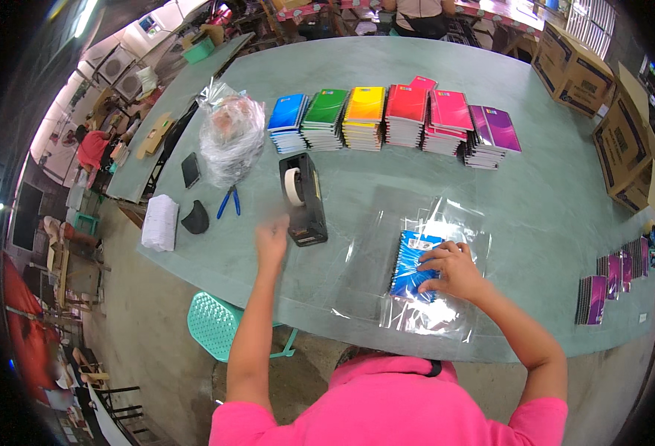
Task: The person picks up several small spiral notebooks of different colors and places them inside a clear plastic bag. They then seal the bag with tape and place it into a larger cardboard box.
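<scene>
My right hand (455, 273) rests with fingers spread on a blue spiral notebook (409, 271), pressing it against the table. Clear plastic sheets or sleeves (461, 223) lie around and under the notebook; whether it is inside one I cannot tell. My left hand (271, 236) is just left of the near end of a black tape dispenser (311, 212). Motion smears its fingers, so what they hold, if anything, does not show. A roll of pale tape (293, 186) sits in the dispenser.
Stacks of notebooks stand in a row at the back, from blue (289, 111) to purple (494, 130). Left lie a plastic bundle (232, 137), blue-handled pliers (228, 202), a phone-like black object (190, 170) and a white stack (160, 223). Right are cardboard boxes (572, 70) and purple notebooks (591, 299).
</scene>
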